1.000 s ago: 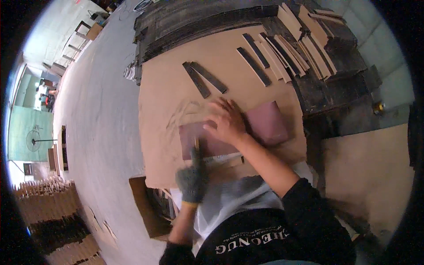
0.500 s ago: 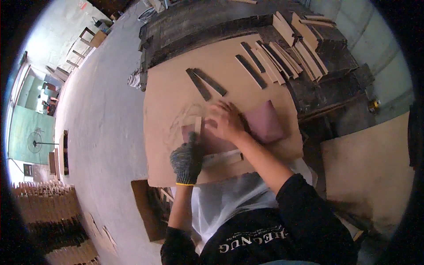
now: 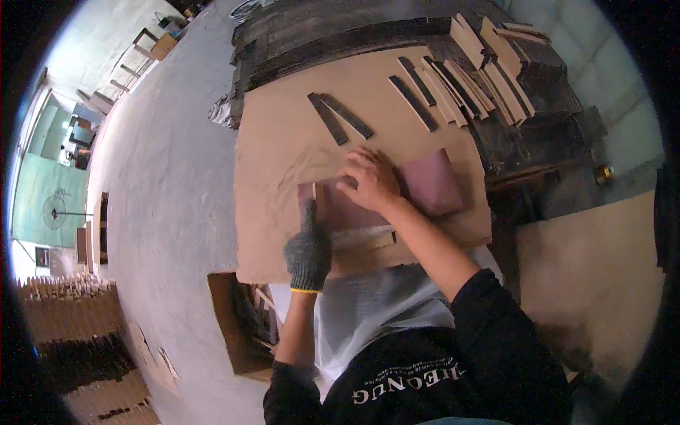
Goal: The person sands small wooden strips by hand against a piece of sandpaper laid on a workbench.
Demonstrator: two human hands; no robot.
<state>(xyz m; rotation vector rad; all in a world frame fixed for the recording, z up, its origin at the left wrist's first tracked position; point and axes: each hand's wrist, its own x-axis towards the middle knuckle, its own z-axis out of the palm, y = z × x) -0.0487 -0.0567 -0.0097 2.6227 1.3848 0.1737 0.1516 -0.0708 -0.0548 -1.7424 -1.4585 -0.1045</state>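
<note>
Head view, looking down on a person's two hands at a dark counter [image 3: 340,37] topped with a tan board [image 3: 273,152]. At the centre of the frame, a maroon sheet [image 3: 348,214] lies flat on the board. The left hand [image 3: 307,253], in a grey knitted glove with a yellow cuff edge, is just left of centre; its fingers are closed on a short pale strip [image 3: 319,196], the forefinger stretched along it over the sheet's left end. The bare right hand [image 3: 372,183], at centre, lies back-up on the sheet, thumb apart and fingers loosely bent; its palm is hidden, so I cannot tell whether it grips anything. Just right of it rests a second maroon piece [image 3: 433,184]. Below the sheet lies a pale wooden piece [image 3: 365,242]. Above the hands, two dark strips [image 3: 328,119] meet at their upper ends; more strips [image 3: 453,92] cluster at upper right. An open brown box [image 3: 230,326] stands at lower centre-left, and a fan [image 3: 54,212] at far left.
</note>
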